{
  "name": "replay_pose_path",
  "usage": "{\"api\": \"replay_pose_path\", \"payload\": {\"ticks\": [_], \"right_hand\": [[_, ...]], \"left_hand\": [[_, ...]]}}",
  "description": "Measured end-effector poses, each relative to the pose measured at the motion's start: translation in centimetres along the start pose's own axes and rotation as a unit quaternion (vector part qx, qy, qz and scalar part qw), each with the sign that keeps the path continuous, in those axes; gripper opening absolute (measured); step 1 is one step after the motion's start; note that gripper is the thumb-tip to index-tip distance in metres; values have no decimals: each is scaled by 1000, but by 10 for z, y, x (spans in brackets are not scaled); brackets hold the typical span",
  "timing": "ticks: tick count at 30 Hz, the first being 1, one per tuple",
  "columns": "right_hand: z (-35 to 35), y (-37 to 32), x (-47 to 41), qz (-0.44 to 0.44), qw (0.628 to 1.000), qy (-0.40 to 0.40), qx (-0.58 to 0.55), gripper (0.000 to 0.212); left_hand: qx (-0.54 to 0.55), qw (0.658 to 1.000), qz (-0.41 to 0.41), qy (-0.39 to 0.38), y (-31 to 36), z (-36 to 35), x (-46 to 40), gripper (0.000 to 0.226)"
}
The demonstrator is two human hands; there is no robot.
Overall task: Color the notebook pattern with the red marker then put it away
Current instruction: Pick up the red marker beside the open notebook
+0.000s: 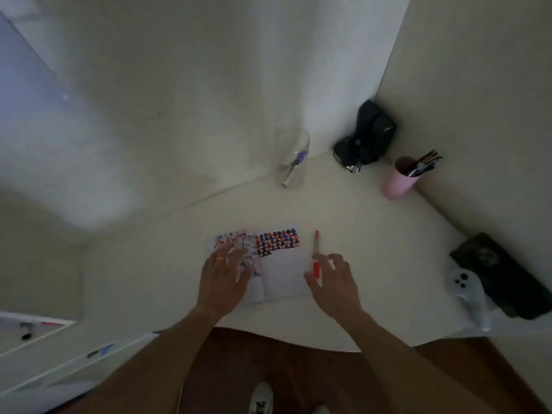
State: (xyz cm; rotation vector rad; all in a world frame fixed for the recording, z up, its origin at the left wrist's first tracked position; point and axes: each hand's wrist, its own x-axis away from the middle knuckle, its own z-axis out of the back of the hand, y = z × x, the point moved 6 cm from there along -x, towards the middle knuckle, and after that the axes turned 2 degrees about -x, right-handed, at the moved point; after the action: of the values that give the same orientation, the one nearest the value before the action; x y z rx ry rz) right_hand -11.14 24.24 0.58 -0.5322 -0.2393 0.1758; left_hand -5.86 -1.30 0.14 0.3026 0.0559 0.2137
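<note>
While the left hand (222, 277) lies flat on the notebook (263, 261), the right hand's (334, 282) wide, empty grip hovers over the red marker (316, 252) beside it; coloring looks unstarted or paused.

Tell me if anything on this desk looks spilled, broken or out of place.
Nothing looks spilled or damaged. The notebook lies open and flat under the left hand, and the red marker lies beside its right edge by the right hand. One oddity: a pen stands inside the clear glass jar.
</note>
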Motion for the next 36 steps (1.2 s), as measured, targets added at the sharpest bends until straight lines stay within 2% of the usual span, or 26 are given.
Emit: {"api": "replay_pose_path", "payload": {"ticks": [5, 10, 14, 26, 36], "right_hand": [[-36, 21, -18, 29, 999, 21, 32, 51], [-61, 36, -20, 50, 987, 116, 97, 45], [-71, 37, -20, 64, 978, 154, 126, 47], [-79, 40, -14, 98, 959, 223, 146, 44], [-81, 40, -1, 86, 956, 255, 120, 48]], "left_hand": [[-41, 999, 22, -7, -11, -38, -6, 50], [-56, 997, 20, 54, -15, -60, 2, 51], [-67, 994, 21, 78, -17, -68, 5, 54], [-73, 984, -13, 161, -20, -75, 10, 52], [-98, 976, 22, 195, -24, -78, 19, 50]]}}
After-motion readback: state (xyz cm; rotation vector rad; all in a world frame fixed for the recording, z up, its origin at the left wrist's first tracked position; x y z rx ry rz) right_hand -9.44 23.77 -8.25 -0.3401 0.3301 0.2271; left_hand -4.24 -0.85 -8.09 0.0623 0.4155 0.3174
